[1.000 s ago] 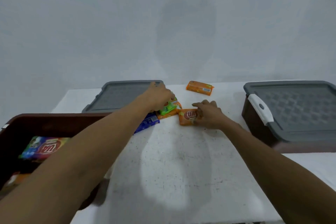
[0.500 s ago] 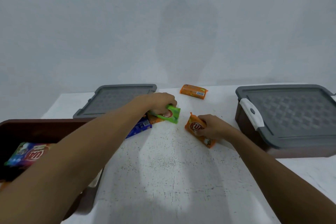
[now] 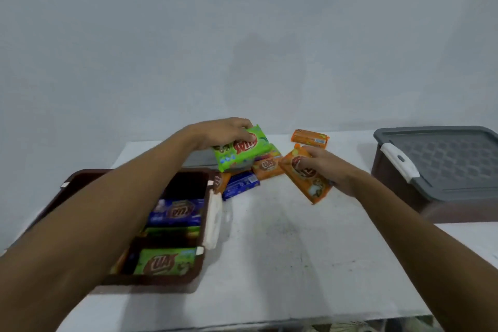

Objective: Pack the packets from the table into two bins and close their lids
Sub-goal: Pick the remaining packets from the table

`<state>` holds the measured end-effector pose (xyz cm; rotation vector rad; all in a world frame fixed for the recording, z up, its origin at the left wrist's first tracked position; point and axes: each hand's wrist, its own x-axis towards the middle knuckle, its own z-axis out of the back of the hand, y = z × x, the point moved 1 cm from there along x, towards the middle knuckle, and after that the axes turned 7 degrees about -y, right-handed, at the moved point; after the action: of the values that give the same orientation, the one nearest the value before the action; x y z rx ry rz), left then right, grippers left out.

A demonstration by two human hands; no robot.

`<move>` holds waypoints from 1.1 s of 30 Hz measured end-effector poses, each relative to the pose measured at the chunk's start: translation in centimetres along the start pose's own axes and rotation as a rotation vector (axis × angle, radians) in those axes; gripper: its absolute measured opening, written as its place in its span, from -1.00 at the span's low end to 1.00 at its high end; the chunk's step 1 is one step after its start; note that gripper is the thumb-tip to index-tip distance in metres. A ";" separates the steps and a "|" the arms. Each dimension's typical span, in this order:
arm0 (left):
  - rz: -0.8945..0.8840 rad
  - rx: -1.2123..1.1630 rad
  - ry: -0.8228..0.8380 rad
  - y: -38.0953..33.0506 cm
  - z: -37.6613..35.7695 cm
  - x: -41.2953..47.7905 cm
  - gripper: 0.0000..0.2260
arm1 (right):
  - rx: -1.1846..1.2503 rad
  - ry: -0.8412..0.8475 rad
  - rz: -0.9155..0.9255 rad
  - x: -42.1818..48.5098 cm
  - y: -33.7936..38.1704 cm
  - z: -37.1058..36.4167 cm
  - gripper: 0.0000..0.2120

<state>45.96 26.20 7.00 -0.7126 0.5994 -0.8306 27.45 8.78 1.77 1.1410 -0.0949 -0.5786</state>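
My left hand (image 3: 221, 132) grips a green packet (image 3: 242, 150) and holds it above the table, past the far corner of the open brown bin (image 3: 200, 275). My right hand (image 3: 327, 167) grips an orange packet (image 3: 305, 175), lifted and tilted. On the table between them lie a blue packet (image 3: 241, 185) and an orange packet (image 3: 268, 167); another orange packet (image 3: 310, 138) lies further back. The open bin holds a blue packet (image 3: 176, 212) and green packets (image 3: 167, 261). At the right stands a second brown bin (image 3: 390, 186) with its grey lid (image 3: 444, 159) on.
The white table (image 3: 283, 250) ends near the bottom of the view. A loose grey lid (image 3: 199, 159) lies behind the open bin, mostly hidden by my left arm. A white latch (image 3: 214, 219) hangs on the open bin's right wall. A plain wall rises behind.
Both hands have lifted their packets off the table: the left raised the green one, the right raised the orange one. The view has shifted, so the open bin's inside shows more.
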 end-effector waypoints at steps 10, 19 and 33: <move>0.049 0.131 0.272 10.9 9.9 -14.7 -0.83 | -0.206 0.306 0.252 -4.4 13.2 -14.2 -0.85; -0.001 0.399 0.326 20.1 7.3 -18.9 -0.77 | -0.891 0.647 0.383 -4.8 12.2 -25.3 -0.84; -0.020 0.603 0.400 18.6 7.7 -19.7 -0.71 | -1.097 0.703 0.407 -5.3 11.3 -25.1 -0.65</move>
<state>49.11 53.61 1.54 0.0012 0.6515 -1.1155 36.24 35.36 2.01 0.1752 0.5328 0.1855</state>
